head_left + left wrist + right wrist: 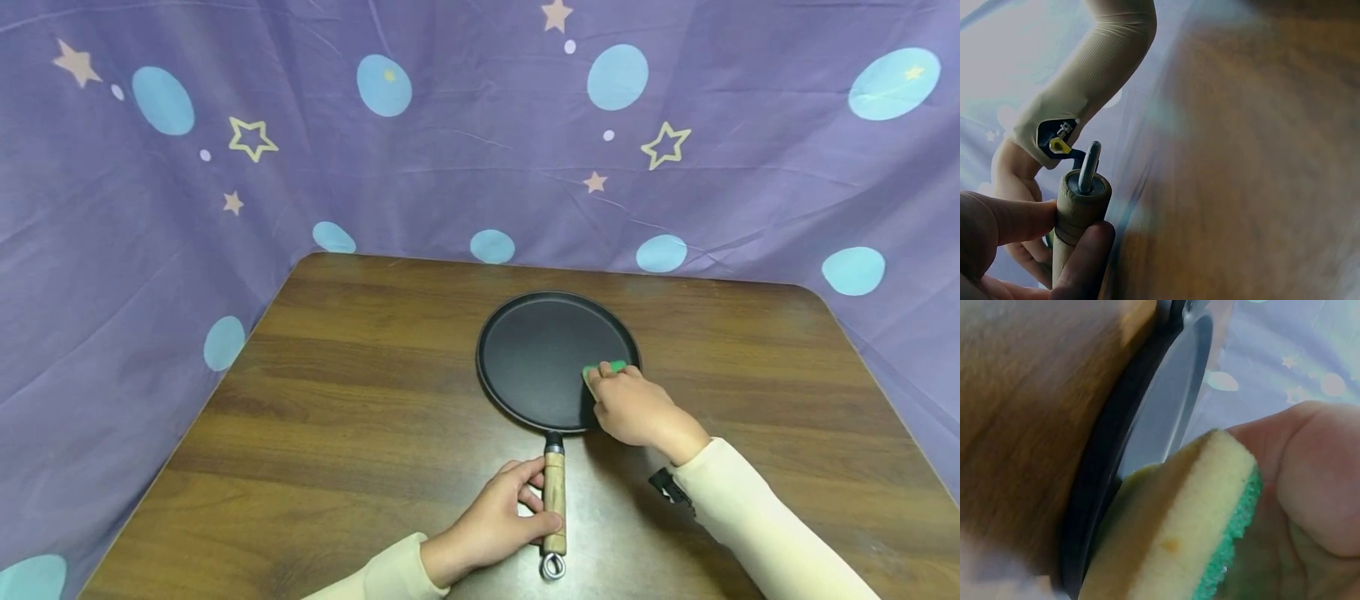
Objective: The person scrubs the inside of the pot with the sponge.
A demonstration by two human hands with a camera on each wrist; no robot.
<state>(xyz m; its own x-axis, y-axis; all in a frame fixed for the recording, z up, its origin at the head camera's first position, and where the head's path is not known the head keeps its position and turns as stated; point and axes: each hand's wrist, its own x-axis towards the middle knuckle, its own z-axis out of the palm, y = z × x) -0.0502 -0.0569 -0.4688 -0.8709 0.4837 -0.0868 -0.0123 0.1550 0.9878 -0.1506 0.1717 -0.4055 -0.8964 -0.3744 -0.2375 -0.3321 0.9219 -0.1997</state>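
A round, flat black frying pan (551, 358) lies on the table, its wooden handle (554, 500) pointing toward me. My left hand (495, 517) grips that handle between thumb and fingers; the left wrist view shows the handle's end (1084, 197) with its metal hanging ring (1090, 165). At the pan's right side, my right hand (633, 408) holds a sponge (617, 366), mostly hidden under the fingers in the head view. In the right wrist view the sponge (1191, 519) has a yellow foam body and a green scouring layer, and it lies against the pan's rim (1110, 444).
The brown wooden table (337, 400) extends around the pan on every side. A purple curtain (465, 150) with stars and blue dots hangs along its back and sides. A black strap mount (670, 486) sits at my right wrist.
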